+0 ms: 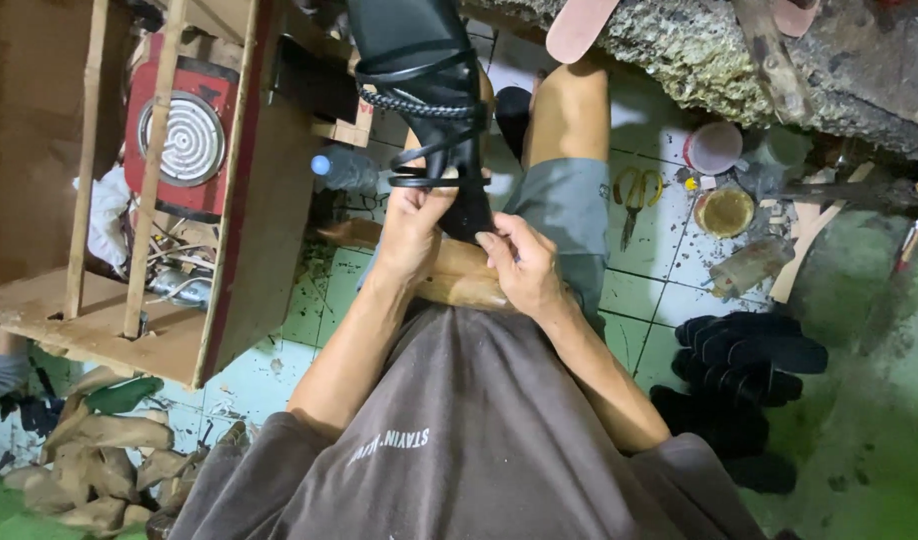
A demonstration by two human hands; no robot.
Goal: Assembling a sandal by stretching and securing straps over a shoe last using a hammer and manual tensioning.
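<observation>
Floor: pale green and white tiles (659, 280) are seen below the seated person, littered with scraps; a bare, darker green patch lies at the right.
Slab: a rough grey stone-like slab (699, 50) runs across the far right, with two pink sole shapes resting on it.
Wooden frame: one slatted wooden rack (179, 330) stands at the left; one red box with a round coiled disc (184, 140) is held inside it.
Shoe: one black strappy high-heeled shoe (429, 100) is held upright at the centre, far from the body, mounted on a wooden block (459, 275) that lies across the lap.
Left hand: the left hand (411, 230) is closed on the lower straps of the shoe, fingers curled tight around them.
Right hand: the right hand (524, 265) is pressed against the near side of the shoe and the block, fingers together and bent; whether it is truly clamped cannot be told.
Black soles: a stack of black sole pieces (744, 355) lies on the floor at the right; the number cannot be counted.
Scissors: one pair with yellow handles (634, 195) lies beside the right knee.
Pots: two round containers, one pink (714, 148) and one yellowish (725, 210), stand near the slab.
Bottle: one clear bottle with a blue cap (344, 170) lies by the rack.
</observation>
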